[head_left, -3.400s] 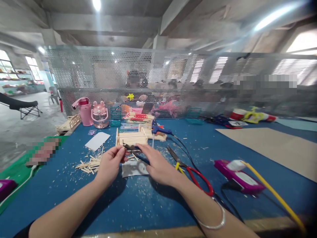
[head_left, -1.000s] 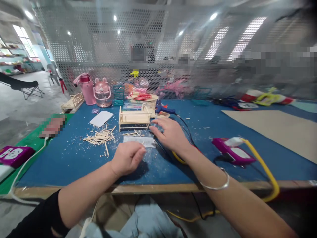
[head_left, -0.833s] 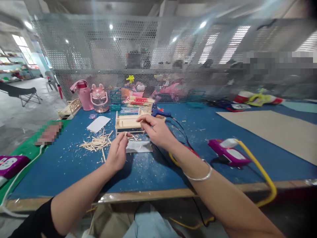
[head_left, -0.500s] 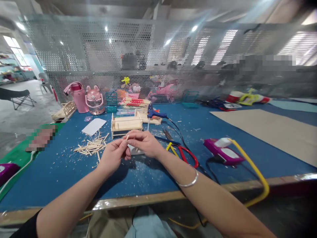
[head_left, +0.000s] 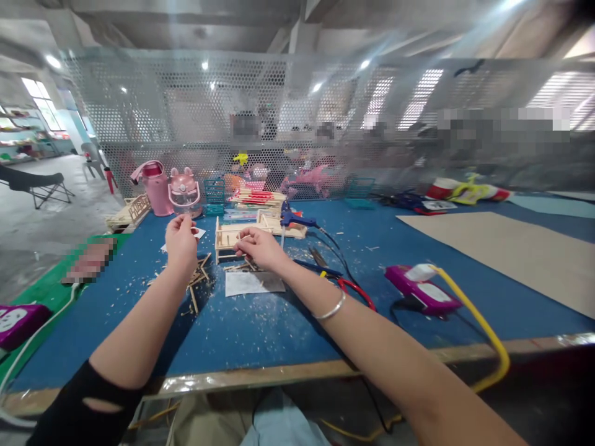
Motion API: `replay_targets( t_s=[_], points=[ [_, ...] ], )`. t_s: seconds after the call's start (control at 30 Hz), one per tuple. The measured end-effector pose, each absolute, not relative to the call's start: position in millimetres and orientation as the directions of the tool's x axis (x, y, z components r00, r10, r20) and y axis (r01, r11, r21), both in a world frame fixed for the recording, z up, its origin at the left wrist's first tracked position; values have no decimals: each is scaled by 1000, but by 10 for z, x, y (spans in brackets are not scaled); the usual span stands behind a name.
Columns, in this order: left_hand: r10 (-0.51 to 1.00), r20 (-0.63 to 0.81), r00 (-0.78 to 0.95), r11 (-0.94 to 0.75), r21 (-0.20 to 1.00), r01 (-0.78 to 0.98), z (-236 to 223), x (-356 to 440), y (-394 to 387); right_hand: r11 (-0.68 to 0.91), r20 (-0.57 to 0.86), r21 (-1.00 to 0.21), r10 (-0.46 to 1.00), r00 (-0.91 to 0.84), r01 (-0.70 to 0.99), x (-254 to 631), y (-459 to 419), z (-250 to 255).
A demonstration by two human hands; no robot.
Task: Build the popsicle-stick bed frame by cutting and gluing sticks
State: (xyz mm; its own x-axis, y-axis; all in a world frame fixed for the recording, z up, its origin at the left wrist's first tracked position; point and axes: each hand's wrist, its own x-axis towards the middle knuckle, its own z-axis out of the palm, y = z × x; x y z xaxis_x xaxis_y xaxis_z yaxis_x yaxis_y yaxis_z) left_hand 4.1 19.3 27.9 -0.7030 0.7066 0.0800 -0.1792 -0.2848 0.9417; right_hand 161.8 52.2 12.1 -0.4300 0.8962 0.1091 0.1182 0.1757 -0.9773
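Observation:
My left hand (head_left: 182,244) is raised over the left part of the table, in front of a white card (head_left: 199,233). Its fingers are curled into a pinch; whatever they hold cannot be made out. Beside the small wooden frame model (head_left: 225,238), my right hand (head_left: 258,246) pinches thumb and finger together at the model's front. Anything between those fingertips is too small to name. Loose wooden sticks (head_left: 201,275) lie below my left hand, which partly hides them. A white sheet (head_left: 253,284) lies under my right hand, with short sticks at its back edge.
A blue glue gun (head_left: 297,220) stands behind my right hand, its cable trailing right. Red-handled pliers (head_left: 356,291) lie by my right forearm. A purple power strip (head_left: 421,291) with a yellow cable sits rightward. Pink bottles (head_left: 158,189) and a perforated screen (head_left: 186,111) line the back.
My hands were together over the white sheet, pinching a short wooden stick. They have parted: the left went up and left toward the card, the right slightly up beside the model.

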Motion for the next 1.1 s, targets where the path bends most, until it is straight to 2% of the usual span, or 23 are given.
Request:
replay_targets(
  t_s=[0.07,0.17,0.27,0.43,0.63,1.1],
  points=[
    [760,125,-638,-249,962,-109,123,58,279,271,179,-942,905,-385,199,1543,564,73],
    [885,244,-397,-236,969,71,-104,76,318,400,308,-869,899,-311,293,1501,623,-45],
    [915,301,-269,-260,949,178,-209,81,321,420,346,-858,899,-270,297,1503,665,-158],
    [879,370,-301,-281,912,300,-231,91,344,403,350,-872,910,-222,277,1481,679,-206],
    [860,427,-280,-297,864,405,-287,80,354,286,231,-919,949,-215,273,1415,665,-231],
    [845,449,-290,-304,850,430,-317,71,366,281,217,-903,951,-221,325,1399,647,-272]
  ],
)
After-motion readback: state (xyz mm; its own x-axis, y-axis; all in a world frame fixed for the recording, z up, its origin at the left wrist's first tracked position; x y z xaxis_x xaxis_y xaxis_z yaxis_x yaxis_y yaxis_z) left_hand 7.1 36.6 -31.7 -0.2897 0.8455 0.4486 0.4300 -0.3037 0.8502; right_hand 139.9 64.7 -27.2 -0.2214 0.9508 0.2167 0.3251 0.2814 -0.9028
